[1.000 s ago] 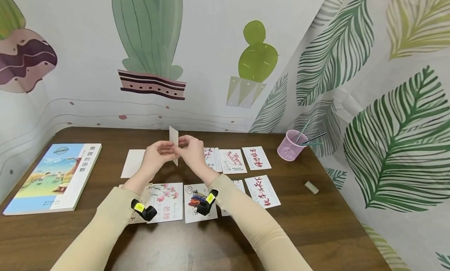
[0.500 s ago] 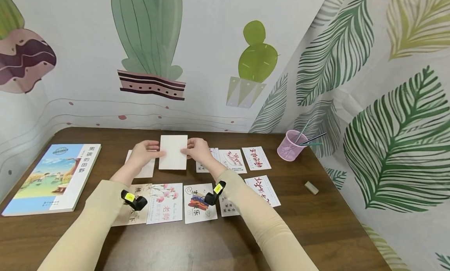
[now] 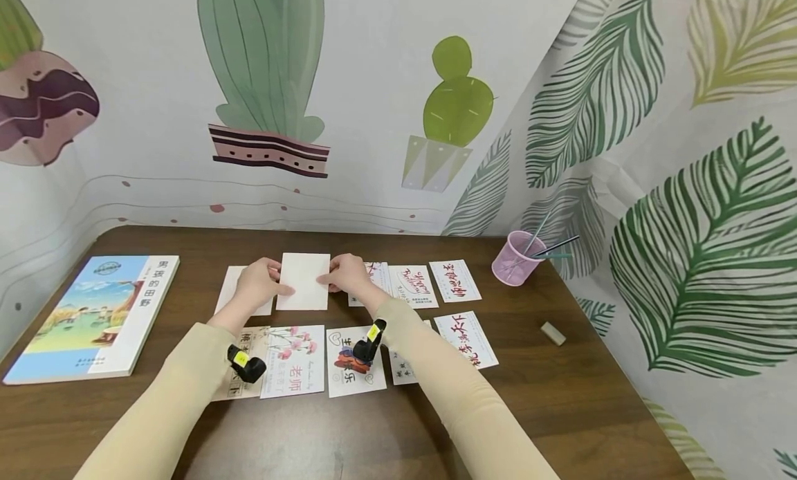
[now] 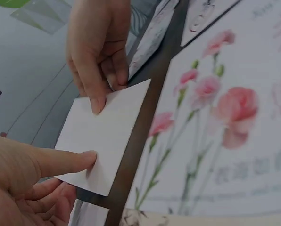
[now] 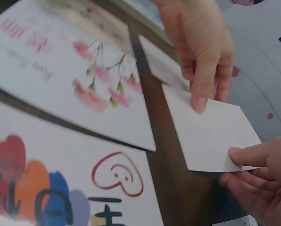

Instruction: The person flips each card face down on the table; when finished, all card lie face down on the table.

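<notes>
A blank white card (image 3: 304, 281) lies face down just above the table, held at both side edges. My left hand (image 3: 260, 283) pinches its left edge, thumb on top (image 4: 67, 160). My right hand (image 3: 344, 274) pinches the right edge of the same card (image 5: 211, 132), thumb on top (image 5: 246, 155). Another blank card (image 3: 232, 288) lies to the left, partly under my left hand. In the near row lie a card with pink flowers (image 3: 294, 361) and a card with a heart drawing (image 3: 353, 362).
Several printed cards (image 3: 454, 280) lie in two rows to the right. A book (image 3: 96, 315) rests at the table's left. A pink mesh cup with pens (image 3: 516, 257) stands at the back right, an eraser (image 3: 551, 333) near the right edge.
The card stood on edge between both hands a second ago. It has since been turned flat, blank side up, and lowered toward the table in the far row.
</notes>
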`<state>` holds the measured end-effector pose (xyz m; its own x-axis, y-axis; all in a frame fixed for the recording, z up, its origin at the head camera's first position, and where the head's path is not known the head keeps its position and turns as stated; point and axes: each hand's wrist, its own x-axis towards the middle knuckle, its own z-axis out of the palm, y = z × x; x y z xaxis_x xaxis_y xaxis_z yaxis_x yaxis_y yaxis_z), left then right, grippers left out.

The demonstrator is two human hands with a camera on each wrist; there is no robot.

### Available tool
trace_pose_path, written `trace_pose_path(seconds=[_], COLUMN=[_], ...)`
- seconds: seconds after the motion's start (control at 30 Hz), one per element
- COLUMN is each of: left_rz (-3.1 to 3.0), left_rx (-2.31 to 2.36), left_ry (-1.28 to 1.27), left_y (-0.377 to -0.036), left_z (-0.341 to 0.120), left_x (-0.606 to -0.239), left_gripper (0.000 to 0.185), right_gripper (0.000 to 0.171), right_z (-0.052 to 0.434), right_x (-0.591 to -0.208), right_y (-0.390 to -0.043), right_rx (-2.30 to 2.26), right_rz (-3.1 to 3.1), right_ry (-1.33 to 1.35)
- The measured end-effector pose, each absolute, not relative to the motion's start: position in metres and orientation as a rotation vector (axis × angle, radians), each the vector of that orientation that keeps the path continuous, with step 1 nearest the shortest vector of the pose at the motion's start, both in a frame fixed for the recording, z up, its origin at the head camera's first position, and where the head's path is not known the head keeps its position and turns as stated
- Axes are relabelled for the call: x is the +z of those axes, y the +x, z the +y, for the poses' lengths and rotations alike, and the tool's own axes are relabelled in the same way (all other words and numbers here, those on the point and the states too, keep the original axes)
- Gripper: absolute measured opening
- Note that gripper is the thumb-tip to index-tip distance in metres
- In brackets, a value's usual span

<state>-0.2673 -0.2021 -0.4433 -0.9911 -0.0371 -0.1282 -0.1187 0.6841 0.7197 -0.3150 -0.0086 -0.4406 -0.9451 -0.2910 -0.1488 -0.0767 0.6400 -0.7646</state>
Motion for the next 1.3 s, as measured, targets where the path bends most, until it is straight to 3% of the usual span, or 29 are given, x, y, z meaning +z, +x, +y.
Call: trace_pose_path(seconds=[0.3, 0.73, 1.1, 1.3], left_rz=[2.819, 2.828, 2.903, 2.737], left_rx=[1.192, 1.203, 1.407, 1.393], left_ry=[-0.166, -0.16, 0.121, 0.187], left_y=[-0.261, -0.258, -0.261, -0.272], left_z=[-0.196, -0.194, -0.173, -0.147], left_x=[-0.442, -0.443, -0.44, -0.44], left_gripper=[0.063, 0.052, 0.043, 0.052], right_gripper=[0.02, 0.019, 0.022, 0.028], right_z=[-0.015, -0.014, 0.052, 0.086], right_x=[-0.439, -0.442, -0.427, -0.429], right_y=[-0.313, -0.309, -0.323, -0.321], right_rx=[-0.865, -0.975, -0.998, -1.001], right_rz=[2.82, 2.872, 2.97, 2.968], right_ry=[-0.385, -0.326, -0.378, -0.391])
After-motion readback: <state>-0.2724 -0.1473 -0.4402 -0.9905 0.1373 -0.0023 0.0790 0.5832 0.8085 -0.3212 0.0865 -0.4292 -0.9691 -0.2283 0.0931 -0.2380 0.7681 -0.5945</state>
